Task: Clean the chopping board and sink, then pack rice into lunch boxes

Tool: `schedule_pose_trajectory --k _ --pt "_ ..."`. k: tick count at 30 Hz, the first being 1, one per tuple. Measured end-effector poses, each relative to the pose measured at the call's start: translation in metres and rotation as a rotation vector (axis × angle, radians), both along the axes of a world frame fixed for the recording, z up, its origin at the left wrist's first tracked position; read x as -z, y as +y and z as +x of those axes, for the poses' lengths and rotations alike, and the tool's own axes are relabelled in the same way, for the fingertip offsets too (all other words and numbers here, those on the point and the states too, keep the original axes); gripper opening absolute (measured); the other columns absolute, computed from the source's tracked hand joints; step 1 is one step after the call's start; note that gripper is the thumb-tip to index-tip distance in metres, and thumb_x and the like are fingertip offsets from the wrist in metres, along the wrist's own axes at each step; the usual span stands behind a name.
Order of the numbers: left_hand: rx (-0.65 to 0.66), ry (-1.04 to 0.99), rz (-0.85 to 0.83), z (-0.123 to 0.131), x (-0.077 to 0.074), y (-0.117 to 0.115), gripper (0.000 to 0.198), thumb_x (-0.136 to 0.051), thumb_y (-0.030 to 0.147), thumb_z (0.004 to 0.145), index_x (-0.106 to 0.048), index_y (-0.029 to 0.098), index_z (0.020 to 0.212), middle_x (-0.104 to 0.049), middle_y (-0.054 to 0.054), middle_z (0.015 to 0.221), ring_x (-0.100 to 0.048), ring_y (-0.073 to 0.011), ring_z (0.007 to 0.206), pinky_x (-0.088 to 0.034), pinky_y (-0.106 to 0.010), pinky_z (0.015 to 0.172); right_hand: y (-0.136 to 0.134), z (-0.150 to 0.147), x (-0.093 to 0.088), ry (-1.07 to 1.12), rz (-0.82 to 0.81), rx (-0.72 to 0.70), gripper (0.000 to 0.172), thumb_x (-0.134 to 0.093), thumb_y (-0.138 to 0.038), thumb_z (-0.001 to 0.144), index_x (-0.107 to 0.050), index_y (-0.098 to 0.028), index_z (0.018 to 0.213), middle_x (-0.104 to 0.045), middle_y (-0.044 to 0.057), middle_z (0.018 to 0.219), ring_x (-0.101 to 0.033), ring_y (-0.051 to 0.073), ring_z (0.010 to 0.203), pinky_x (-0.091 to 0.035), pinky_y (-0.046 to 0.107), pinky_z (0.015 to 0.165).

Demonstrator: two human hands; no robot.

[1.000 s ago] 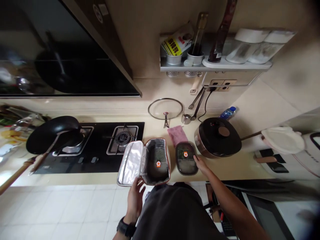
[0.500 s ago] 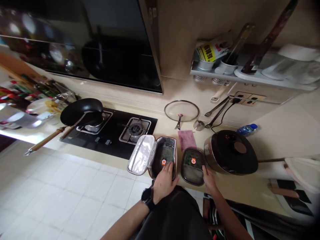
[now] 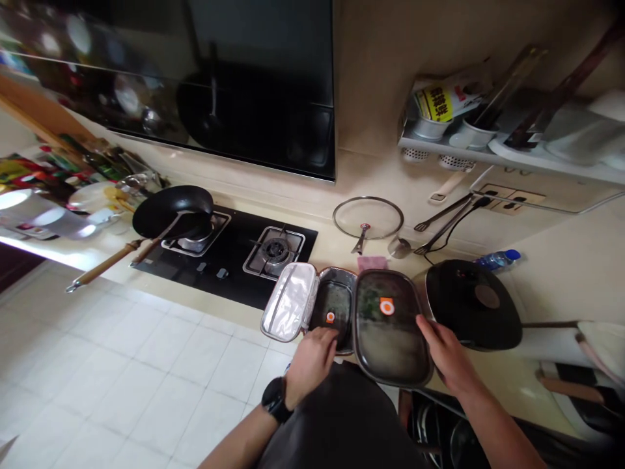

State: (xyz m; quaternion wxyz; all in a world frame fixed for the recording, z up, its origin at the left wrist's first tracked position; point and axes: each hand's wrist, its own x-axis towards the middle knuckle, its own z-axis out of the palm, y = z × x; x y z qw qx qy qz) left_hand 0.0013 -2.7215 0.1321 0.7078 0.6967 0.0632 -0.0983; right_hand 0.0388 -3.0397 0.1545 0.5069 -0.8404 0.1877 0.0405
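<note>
An insulated lunch bag point(image 3: 334, 272) stands on the counter, its silver-lined lid point(image 3: 291, 301) folded open to the left. Inside lies a food container point(image 3: 332, 296) with a dark clear lid and an orange tag. My left hand point(image 3: 312, 361), a black watch at its wrist, is curled at the bag's near edge; its fingertips are partly hidden. On the right, my right hand point(image 3: 446, 352) grips a second lidded food container point(image 3: 390, 326) by its right side, thumb on top. That container is lifted off the counter and overlaps the bag's right edge in view; green food shows dimly through its lid.
A rice cooker point(image 3: 471, 303) stands right of the raised container. Behind are a pink cloth point(image 3: 372, 263), a glass lid point(image 3: 368, 218) and a metal cup point(image 3: 399, 247). Left are a gas stove point(image 3: 244, 286) and a wok point(image 3: 168, 205) with its handle jutting over the counter edge.
My right hand has raised the second container from the counter, nearer to me. My left hand has drawn back from the container in the bag, its fingers now curled. The view has shifted slightly.
</note>
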Motion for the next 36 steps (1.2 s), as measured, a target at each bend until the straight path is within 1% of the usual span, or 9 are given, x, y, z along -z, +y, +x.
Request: schedule_pose_trajectory --k 5,9,20,23,25,28,30,33,36 --pt "-0.215 -0.097 0.258 -0.022 0.005 0.052 0.012 -0.078 0.026 0.082 -0.081 0.025 0.094 -0.074 -0.013 0.103 -0.066 -0.0303 0.103 -0.050 -0.041 0.104 0.082 0.038 -0.002 0.022 -0.135 -0.292 0.058 -0.046 -0.068 0.091 -0.058 -0.022 0.057 -0.063 0.004 0.058 -0.061 0.022 0.062 -0.039 0.030 0.058" --pt "-0.236 -0.145 0.302 -0.026 0.011 0.063 0.017 -0.078 0.031 0.084 -0.081 0.026 0.100 -0.071 -0.013 0.110 -0.065 -0.0302 0.106 -0.053 -0.040 0.100 0.117 0.064 0.012 0.085 -0.270 -0.377 0.050 -0.048 -0.053 0.095 -0.061 -0.020 0.059 -0.071 0.009 0.065 -0.067 0.023 0.067 -0.037 0.029 0.060" --pt "-0.058 -0.270 0.400 -0.030 0.020 0.055 0.023 -0.068 0.032 0.092 -0.079 0.027 0.111 -0.069 -0.015 0.117 -0.066 -0.0318 0.110 -0.053 -0.046 0.100 0.153 0.069 0.050 0.331 -0.665 -0.616 0.042 -0.049 -0.041 0.105 -0.077 -0.013 0.094 -0.079 0.017 0.099 -0.074 0.024 0.089 -0.048 0.027 0.071" --pt "-0.023 -0.258 0.373 -0.031 0.023 0.056 0.024 -0.068 0.034 0.092 -0.078 0.029 0.113 -0.069 -0.014 0.118 -0.066 -0.0316 0.111 -0.052 -0.047 0.102 0.146 0.074 0.047 0.500 -0.693 -0.786 0.050 -0.044 -0.042 0.107 -0.077 -0.010 0.087 -0.077 0.018 0.081 -0.074 0.024 0.075 -0.051 0.027 0.068" --pt "-0.006 -0.244 0.376 -0.034 0.026 0.056 0.025 -0.065 0.036 0.094 -0.077 0.029 0.114 -0.069 -0.013 0.117 -0.066 -0.0304 0.110 -0.053 -0.045 0.101 0.147 0.075 0.039 0.496 -0.786 -0.886 0.041 -0.052 -0.035 0.103 -0.078 -0.009 0.086 -0.077 0.018 0.079 -0.075 0.027 0.078 -0.054 0.030 0.072" --pt "0.027 -0.126 0.391 -0.042 0.037 0.056 0.026 -0.062 0.045 0.096 -0.076 0.024 0.096 -0.072 -0.012 0.101 -0.069 -0.0278 0.097 -0.054 -0.041 0.092 0.165 0.069 0.030 0.230 -0.936 -0.959 0.027 -0.067 -0.025 0.094 -0.076 -0.011 0.116 -0.076 0.023 0.114 -0.073 0.034 0.107 -0.056 0.039 0.091" --pt "0.049 0.102 0.288 -0.047 0.046 0.059 0.037 -0.061 0.053 0.095 -0.072 0.020 0.082 -0.072 -0.010 0.087 -0.069 -0.0250 0.083 -0.056 -0.037 0.081 0.183 0.062 0.032 0.078 -0.932 -1.004 0.066 -0.081 -0.032 0.084 -0.060 -0.015 0.145 -0.058 0.026 0.147 -0.058 0.040 0.133 -0.049 0.050 0.107" --pt "-0.109 0.573 -0.163 -0.049 0.059 0.064 0.038 -0.062 0.054 0.096 -0.071 0.017 0.098 -0.076 -0.010 0.097 -0.073 -0.0209 0.080 -0.057 -0.030 0.069 0.202 0.057 0.047 0.127 -0.923 -1.075 0.124 -0.099 -0.036 0.062 -0.032 -0.020 0.164 -0.019 0.027 0.171 -0.024 0.053 0.153 -0.036 0.069 0.115" --pt "-0.489 0.751 -0.596 -0.041 0.063 0.066 0.020 -0.063 0.034 0.099 -0.066 0.016 0.107 -0.076 -0.011 0.107 -0.075 -0.0146 0.084 -0.059 -0.023 0.071 0.204 0.059 0.062 0.242 -0.869 -1.075 0.129 -0.099 -0.031 0.061 -0.026 -0.022 0.167 -0.006 0.026 0.173 -0.013 0.056 0.155 -0.036 0.076 0.111"
